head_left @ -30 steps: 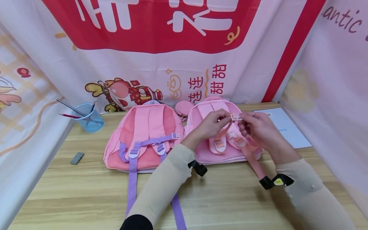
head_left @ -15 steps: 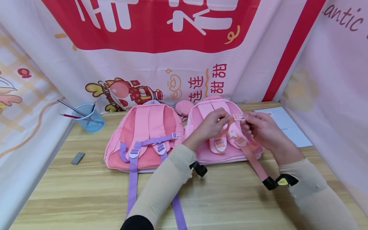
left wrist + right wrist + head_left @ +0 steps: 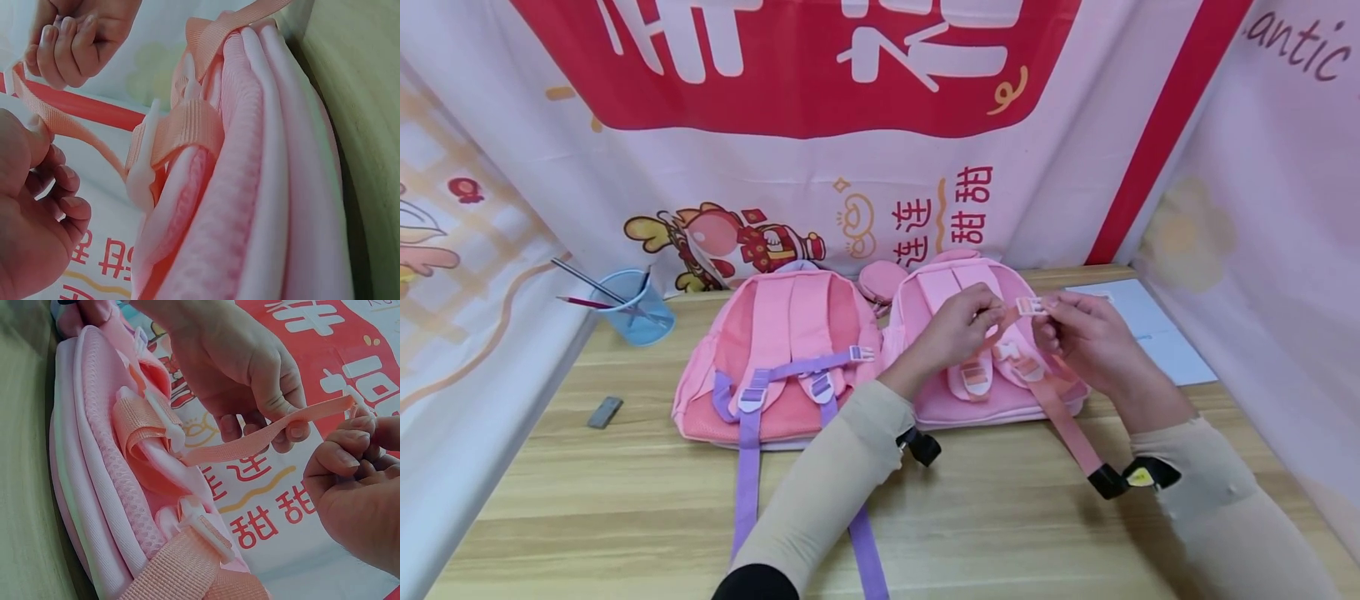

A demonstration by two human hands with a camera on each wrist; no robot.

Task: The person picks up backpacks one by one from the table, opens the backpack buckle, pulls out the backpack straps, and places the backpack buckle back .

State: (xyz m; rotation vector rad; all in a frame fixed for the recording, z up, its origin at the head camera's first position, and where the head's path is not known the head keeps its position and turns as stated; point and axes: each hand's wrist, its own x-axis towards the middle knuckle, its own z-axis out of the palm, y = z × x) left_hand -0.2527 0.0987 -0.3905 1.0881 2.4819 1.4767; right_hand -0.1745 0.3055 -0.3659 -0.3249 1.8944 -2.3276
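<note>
A pink backpack (image 3: 951,414) with peach straps lies on the table, straps facing up. Above it, my left hand (image 3: 957,327) pinches a narrow peach strap (image 3: 253,442) between thumb and index finger. The right hand (image 3: 1092,340) pinches the white buckle (image 3: 1030,307) at that strap's end, its other fingers curled in. Between the two hands the strap runs raised off the bag; from the left hand it leads down to a white strap adjuster (image 3: 142,164) on a shoulder strap. Part of the buckle is hidden behind the right fingers in the right wrist view.
A second pink backpack (image 3: 700,408) with purple straps lies close on the left. Further left are a blue pen cup (image 3: 643,321) and a grey eraser (image 3: 604,412). Behind the right hand lies a light blue sheet (image 3: 1172,342). Printed curtains surround the table.
The right hand has shifted slightly right with the buckle, which has come away from the left fingers. More strap now shows between the hands. The backpacks stay where they were.
</note>
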